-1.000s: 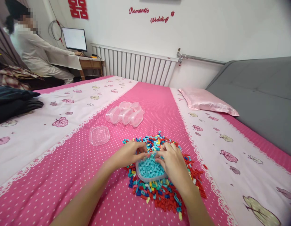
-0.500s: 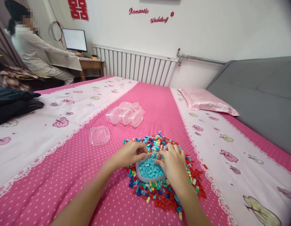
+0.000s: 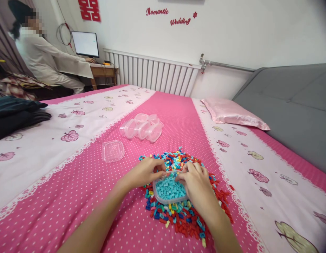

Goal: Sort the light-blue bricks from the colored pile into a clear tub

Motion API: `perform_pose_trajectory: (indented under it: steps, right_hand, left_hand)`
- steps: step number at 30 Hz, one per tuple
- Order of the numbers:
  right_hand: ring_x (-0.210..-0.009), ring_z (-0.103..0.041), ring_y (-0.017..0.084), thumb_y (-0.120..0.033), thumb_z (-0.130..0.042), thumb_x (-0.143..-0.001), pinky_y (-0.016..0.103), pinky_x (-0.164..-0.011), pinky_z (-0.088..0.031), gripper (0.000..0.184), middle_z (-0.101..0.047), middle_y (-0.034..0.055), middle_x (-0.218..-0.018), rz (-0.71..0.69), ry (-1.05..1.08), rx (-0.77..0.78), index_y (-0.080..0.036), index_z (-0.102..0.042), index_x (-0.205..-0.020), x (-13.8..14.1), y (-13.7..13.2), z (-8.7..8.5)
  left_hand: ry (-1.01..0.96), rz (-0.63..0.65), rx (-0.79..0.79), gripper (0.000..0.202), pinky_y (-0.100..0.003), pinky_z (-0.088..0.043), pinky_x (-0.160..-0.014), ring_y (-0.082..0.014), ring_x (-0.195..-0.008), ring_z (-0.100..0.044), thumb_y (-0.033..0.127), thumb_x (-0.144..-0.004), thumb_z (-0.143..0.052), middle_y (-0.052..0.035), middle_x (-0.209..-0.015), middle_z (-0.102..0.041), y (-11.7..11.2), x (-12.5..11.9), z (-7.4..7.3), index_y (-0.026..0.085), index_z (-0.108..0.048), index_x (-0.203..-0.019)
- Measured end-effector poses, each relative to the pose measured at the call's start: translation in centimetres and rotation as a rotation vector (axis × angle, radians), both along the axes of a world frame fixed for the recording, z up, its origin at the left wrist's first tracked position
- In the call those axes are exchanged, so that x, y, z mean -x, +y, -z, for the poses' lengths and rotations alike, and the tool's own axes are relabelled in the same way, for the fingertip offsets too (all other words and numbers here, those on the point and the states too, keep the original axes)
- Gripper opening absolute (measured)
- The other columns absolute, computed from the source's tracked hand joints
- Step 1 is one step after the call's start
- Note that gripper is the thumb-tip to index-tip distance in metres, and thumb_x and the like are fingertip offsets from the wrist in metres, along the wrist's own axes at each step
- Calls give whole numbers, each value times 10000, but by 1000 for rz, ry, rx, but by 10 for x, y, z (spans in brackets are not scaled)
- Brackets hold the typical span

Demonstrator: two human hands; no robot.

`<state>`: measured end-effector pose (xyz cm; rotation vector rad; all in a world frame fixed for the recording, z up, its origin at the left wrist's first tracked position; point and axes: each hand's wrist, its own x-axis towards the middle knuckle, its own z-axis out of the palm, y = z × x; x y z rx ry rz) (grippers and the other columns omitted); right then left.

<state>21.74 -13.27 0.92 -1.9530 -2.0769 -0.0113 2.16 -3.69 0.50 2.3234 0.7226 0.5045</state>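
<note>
A clear plastic container [image 3: 165, 201] filled with turquoise toy bricks [image 3: 169, 189] rests on a heap of mixed toy bricks [image 3: 184, 225], mostly red, blue and turquoise. At its far left corner is my left hand [image 3: 148, 171], fingers curled and thumb drawn in close to the rim. My right hand [image 3: 197, 181] reaches over the right side, its thumb and fingers pinched together above the far part of the container. Whatever either hand has between the fingertips is too small or hidden to make out.
A clear lid [image 3: 112, 151] lies to the left on the pink dotted bedspread [image 3: 136, 218]. Several clear containers [image 3: 142, 128] are grouped beyond it. A pink pillow [image 3: 234, 114] is at right, dark folded clothes [image 3: 19, 116] at left. Another person [image 3: 44, 56] sits at a desk with a monitor [image 3: 85, 44].
My right thumb has drawn in toward the fingers, closing the pinch over the container. My left hand stays almost the same. The whole view has shifted slightly.
</note>
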Motion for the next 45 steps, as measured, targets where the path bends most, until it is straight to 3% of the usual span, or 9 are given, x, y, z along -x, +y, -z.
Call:
perform_pose_trajectory:
  steps: [8, 12, 18, 27, 32, 38, 43, 45]
  right_hand:
    - [-945, -494, 260, -200, -708, -876, 412, -846, -330, 194, -594, 67, -919, -18, -59, -29, -335, -790, -764, -3, -2, -3]
    - [-894, -499, 239, -166, -699, -877, 367, -792, -358, 207, -569, 56, -856, -4, 31, -88, -338, -793, -811, -8, -5, -10]
    - [-873, -528, 240, -117, -704, -847, 361, -783, -388, 163, -572, 44, -862, -4, 89, -109, -268, -767, -840, -17, -5, -9]
    - [-891, -567, 228, -91, -602, -890, 335, -824, -421, 171, -603, 37, -893, -60, 169, -135, -223, -703, -849, -13, -2, 1]
    - [-897, -575, 227, -107, -590, -900, 326, -816, -425, 173, -610, 37, -901, -64, 163, -109, -229, -704, -859, -14, -1, 2]
    - [-906, -579, 227, -114, -603, -908, 324, -810, -427, 161, -616, 31, -912, -55, 166, -48, -234, -704, -871, -12, -1, -1]
    - [-917, -580, 235, -134, -573, -924, 333, -809, -426, 160, -615, 41, -924, -56, 187, -68, -227, -696, -882, -12, -2, -3]
    - [-924, -582, 236, -135, -560, -927, 336, -816, -425, 166, -620, 43, -928, -57, 203, -79, -225, -695, -889, -10, -1, -3]
  left_hand:
    - [43, -16, -3, 244, -219, -437, -648, -143, -717, -651, 390, -936, -572, -17, -813, -733, 1, 3, -6, 175, -686, -914]
    - [125, -162, -83, 259, -229, -438, -684, -147, -749, -645, 361, -959, -506, -11, -850, -731, 14, 22, -13, 186, -692, -914]
    - [367, -384, -166, 130, -257, -417, -651, -190, -742, -643, 208, -814, -618, -50, -835, -736, 27, 53, -9, 198, -734, -871]
    - [571, -417, -177, 121, -260, -410, -610, -230, -712, -665, 107, -664, -657, -54, -739, -721, 20, 56, -6, 204, -716, -705]
    - [589, -393, -174, 145, -235, -378, -554, -195, -638, -652, 95, -628, -645, -28, -651, -703, 20, 54, -3, 221, -713, -649]
    - [569, -429, -194, 119, -257, -376, -552, -212, -615, -640, 100, -614, -617, -56, -647, -697, 18, 53, -2, 197, -685, -611]
    - [436, -531, -222, 82, -278, -414, -621, -208, -668, -627, 141, -711, -588, -76, -697, -687, 21, 52, -8, 170, -663, -694]
    - [344, -506, -210, 103, -277, -431, -644, -192, -685, -623, 166, -771, -569, -69, -743, -697, 21, 48, -14, 163, -672, -778]
